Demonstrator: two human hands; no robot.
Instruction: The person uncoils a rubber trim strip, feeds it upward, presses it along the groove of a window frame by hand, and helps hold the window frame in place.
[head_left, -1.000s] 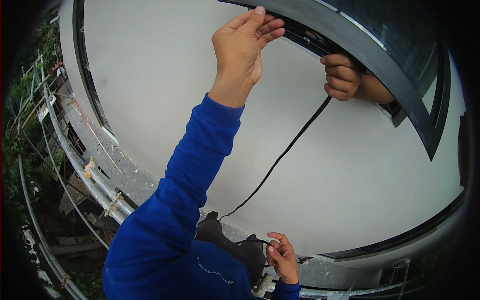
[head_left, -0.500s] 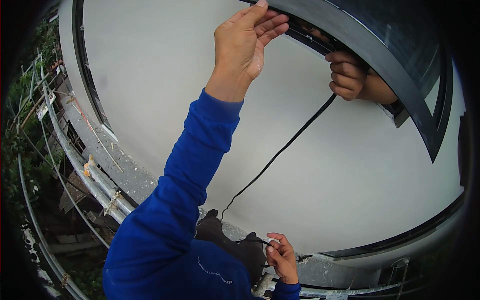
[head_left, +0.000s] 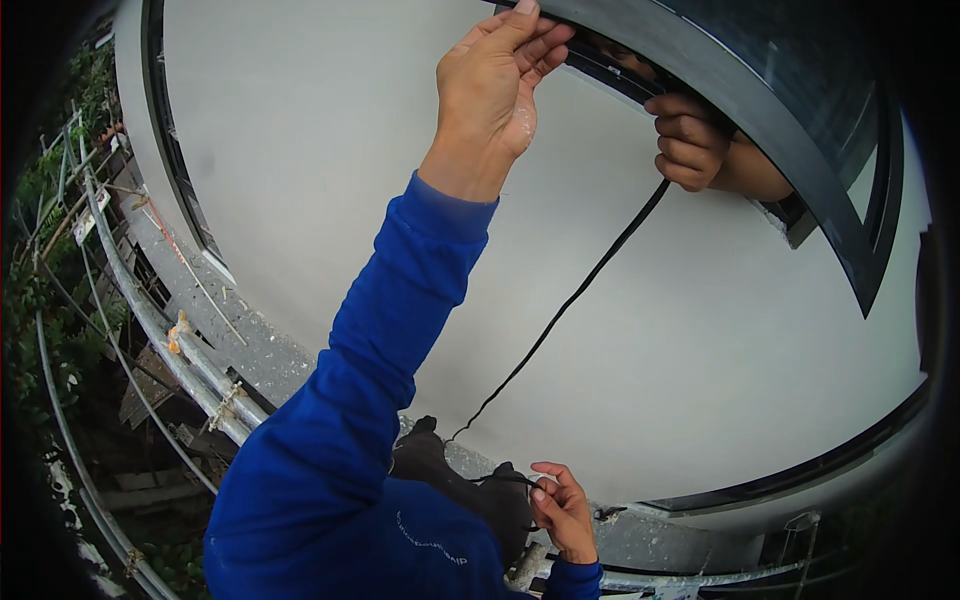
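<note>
My left hand (head_left: 492,88) is raised on a blue-sleeved arm, thumb and fingers closed on the lower edge of a dark grey window sash (head_left: 705,65) that tilts out from the wall. Low down near my body, my right hand (head_left: 565,512) pinches a thin black cord (head_left: 583,288) between thumb and fingers. From inside the window opening another person's hand (head_left: 688,143) comes out, its fist closed on the same kind of cord. That cord hangs slantwise across the wall to my feet; how it joins the piece in my right hand is hidden.
A pale grey wall (head_left: 300,170) fills the middle. At the left stand metal scaffold tubes (head_left: 190,370) tied together, with greenery and boards beneath. A speckled concrete ledge (head_left: 262,350) runs along the wall's foot, by my dark trousers (head_left: 440,470). Another dark frame (head_left: 168,110) borders the wall's left.
The other person's hand has shifted slightly up and left, and the hanging cord bows a little more. My left hand stays on the sash and my right hand keeps its pinch.
</note>
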